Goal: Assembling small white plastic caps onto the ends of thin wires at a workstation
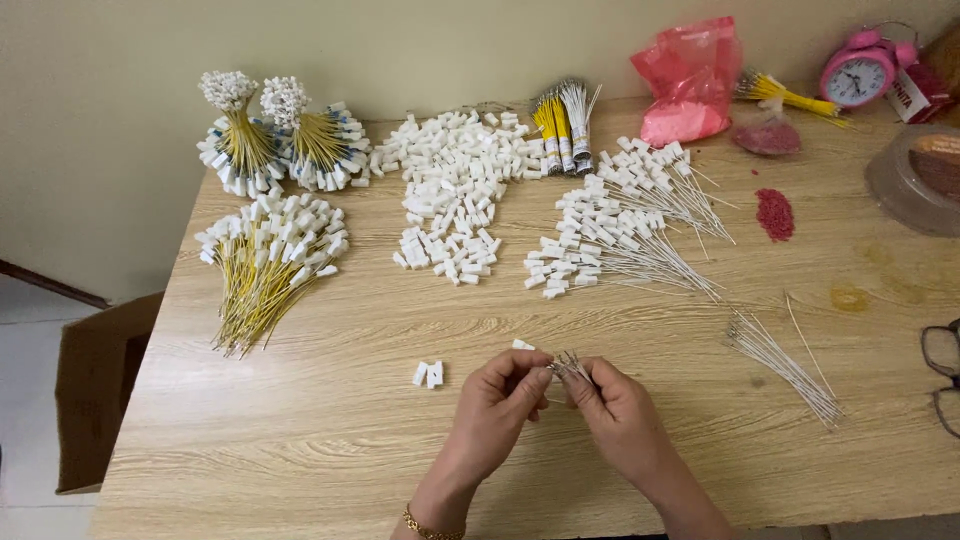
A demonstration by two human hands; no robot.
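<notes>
Both hands met over the near middle of the wooden surface (330,420). The left hand (497,400) and the right hand (615,405) each kept a grip on a small bundle of thin wires (568,364), pinched between their fingertips. Two white plastic caps (428,374) lay just left of the left hand.

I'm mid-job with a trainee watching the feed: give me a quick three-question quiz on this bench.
1. True or false: the pink alarm clock stands at the table's far right corner.
2. What lies closest to the left hand? A) loose white connectors B) eyeglasses C) red bag
3. What do both hands pinch between them?

Key: 1 true. 2 A. 3 A small bunch of thin wires, right hand gripping them too.
</notes>
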